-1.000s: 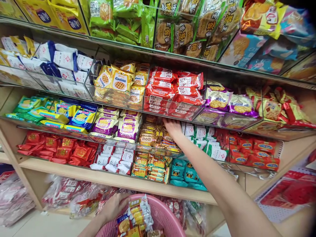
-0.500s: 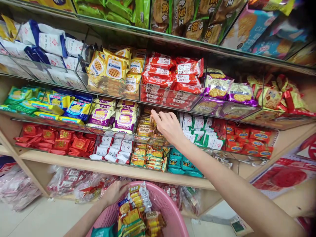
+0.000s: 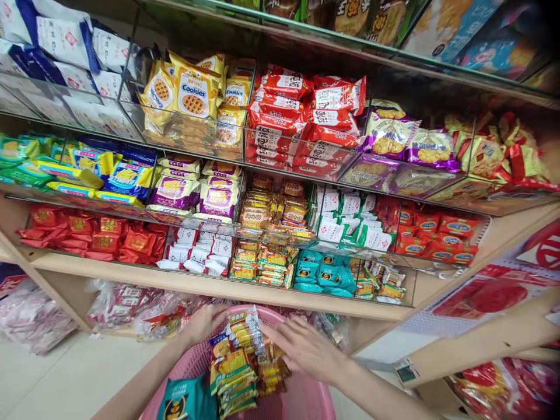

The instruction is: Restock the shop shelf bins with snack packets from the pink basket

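Tiered shelving unit [image 3: 227,289] with wooden boards and clear dividers, filling most of the view and stocked by compartment with wrapped snacks. Upper visible tier: white-and-blue packs [image 3: 65,41] at left, yellow Cookies packs [image 3: 192,96], red packs [image 3: 301,116], purple packs [image 3: 406,146]. Middle tier: purple-and-yellow packs [image 3: 196,189], orange-brown packs [image 3: 271,207], green-and-white packs [image 3: 350,224]. Lower tier: red square packs [image 3: 91,236] at left, teal packs [image 3: 321,274] nearer the centre. Clear bags of red sweets [image 3: 126,312] lie beneath the lowest board.

Pink basket [image 3: 301,399], perforated plastic, at the bottom centre, in front of and below the lowest board. It holds a stack of orange-and-yellow snack packs [image 3: 234,364] standing roughly upright in the middle, with a teal pouch [image 3: 186,402] at its near left edge.

Right hand [image 3: 304,347], fingers spread and extended, palm down over the basket, its fingertips touching the right side of the orange-and-yellow snack packs; it grips nothing.

Left hand [image 3: 205,324], at the far left rim of the basket, fingers curled against the rim just beside the stack; whether they clasp the rim fully cannot be told from this angle
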`<state>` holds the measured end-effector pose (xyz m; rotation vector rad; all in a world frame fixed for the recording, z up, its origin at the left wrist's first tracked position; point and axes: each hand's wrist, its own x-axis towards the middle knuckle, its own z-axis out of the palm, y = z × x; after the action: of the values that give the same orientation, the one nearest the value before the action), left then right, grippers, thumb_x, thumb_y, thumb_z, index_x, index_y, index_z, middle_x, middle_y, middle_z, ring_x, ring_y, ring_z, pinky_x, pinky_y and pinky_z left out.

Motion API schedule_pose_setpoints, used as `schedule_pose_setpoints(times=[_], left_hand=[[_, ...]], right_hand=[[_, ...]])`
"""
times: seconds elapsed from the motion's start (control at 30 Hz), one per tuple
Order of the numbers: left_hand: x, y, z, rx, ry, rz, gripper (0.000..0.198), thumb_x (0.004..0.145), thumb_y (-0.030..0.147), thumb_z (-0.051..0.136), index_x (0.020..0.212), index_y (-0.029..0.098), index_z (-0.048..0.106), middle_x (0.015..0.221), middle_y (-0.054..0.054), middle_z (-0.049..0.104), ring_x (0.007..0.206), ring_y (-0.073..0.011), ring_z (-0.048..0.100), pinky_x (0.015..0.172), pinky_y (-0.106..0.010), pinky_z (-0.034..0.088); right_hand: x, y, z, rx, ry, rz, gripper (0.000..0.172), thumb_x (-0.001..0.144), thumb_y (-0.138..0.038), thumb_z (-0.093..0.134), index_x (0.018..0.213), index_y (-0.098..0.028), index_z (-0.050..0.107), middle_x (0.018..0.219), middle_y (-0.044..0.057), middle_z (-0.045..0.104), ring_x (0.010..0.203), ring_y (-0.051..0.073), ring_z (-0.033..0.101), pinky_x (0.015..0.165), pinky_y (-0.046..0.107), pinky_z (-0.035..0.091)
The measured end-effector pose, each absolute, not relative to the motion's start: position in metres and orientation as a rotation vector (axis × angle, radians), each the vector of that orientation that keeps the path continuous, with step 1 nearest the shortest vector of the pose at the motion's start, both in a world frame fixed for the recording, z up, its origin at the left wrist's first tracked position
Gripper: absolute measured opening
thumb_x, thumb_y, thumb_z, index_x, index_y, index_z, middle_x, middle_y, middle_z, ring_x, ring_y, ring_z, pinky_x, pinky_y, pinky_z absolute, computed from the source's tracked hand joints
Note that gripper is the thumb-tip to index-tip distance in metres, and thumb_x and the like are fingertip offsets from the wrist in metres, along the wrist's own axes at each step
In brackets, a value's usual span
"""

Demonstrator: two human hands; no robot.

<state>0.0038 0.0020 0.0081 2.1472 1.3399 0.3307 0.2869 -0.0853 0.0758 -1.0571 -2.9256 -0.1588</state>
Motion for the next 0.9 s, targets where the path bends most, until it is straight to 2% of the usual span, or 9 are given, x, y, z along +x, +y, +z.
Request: schedule_pose_setpoints(times=[0.13, 0.3, 0.4, 0.6, 0.9], left_hand=[[0.003, 0.001, 0.007, 2.139, 1.326, 0.351, 0.046, 0.09, 0.05, 0.032, 0.108, 0.025, 0.066, 0.098, -0.004, 0.074, 0.091, -0.0194, 0.067, 0.079, -0.024, 0.046], [0.002, 0.001, 0.005, 2.119, 1.367, 0.358, 0.045, 0.089, 0.049, 0.033, 0.105, 0.025, 0.068, 0.098, -0.004, 0.074, 0.091, -0.0205, 0.067, 0.078, -0.025, 0.047], [0.003, 0.001, 0.006, 2.123, 1.368, 0.35, 0.046, 0.089, 0.049, 0.032, 0.105, 0.024, 0.068, 0.098, -0.005, 0.074, 0.091, -0.021, 0.067, 0.077, -0.026, 0.047], [0.004, 0.0, 0.008, 2.109, 1.365, 0.36, 0.046, 0.089, 0.049, 0.032, 0.104, 0.023, 0.068, 0.099, -0.004, 0.074, 0.091, -0.0207, 0.067, 0.076, -0.025, 0.047], [0.003, -0.001, 0.007, 2.081, 1.388, 0.383, 0.046, 0.088, 0.052, 0.034, 0.102, 0.025, 0.069, 0.095, -0.002, 0.074, 0.091, -0.02, 0.066, 0.077, -0.024, 0.047]], right_hand=[[0.288, -0.075, 0.043, -1.083, -3.043, 0.055, 0.077, 0.074, -0.021, 0.059, 0.141, -0.017, 0.022, 0.101, 0.01, 0.063, 0.087, 0.023, 0.06, 0.078, 0.034, 0.044], [0.275, -0.065, 0.033, -1.162, -3.038, 0.249, 0.053, 0.071, -0.023, 0.06, 0.121, -0.015, 0.042, 0.098, 0.009, 0.065, 0.084, 0.023, 0.062, 0.076, 0.033, 0.045], [0.266, -0.064, 0.034, -1.173, -3.077, 0.283, 0.046, 0.071, -0.025, 0.062, 0.112, -0.015, 0.045, 0.096, 0.008, 0.065, 0.083, 0.022, 0.062, 0.074, 0.032, 0.045], [0.258, -0.066, 0.031, -1.215, -3.131, 0.3, 0.049, 0.07, -0.029, 0.066, 0.112, -0.015, 0.045, 0.096, 0.009, 0.066, 0.086, 0.023, 0.063, 0.075, 0.033, 0.046], [0.26, -0.068, 0.011, -1.189, -3.084, 0.236, 0.047, 0.074, -0.028, 0.065, 0.114, -0.017, 0.044, 0.106, 0.011, 0.063, 0.098, 0.026, 0.061, 0.085, 0.039, 0.047]])
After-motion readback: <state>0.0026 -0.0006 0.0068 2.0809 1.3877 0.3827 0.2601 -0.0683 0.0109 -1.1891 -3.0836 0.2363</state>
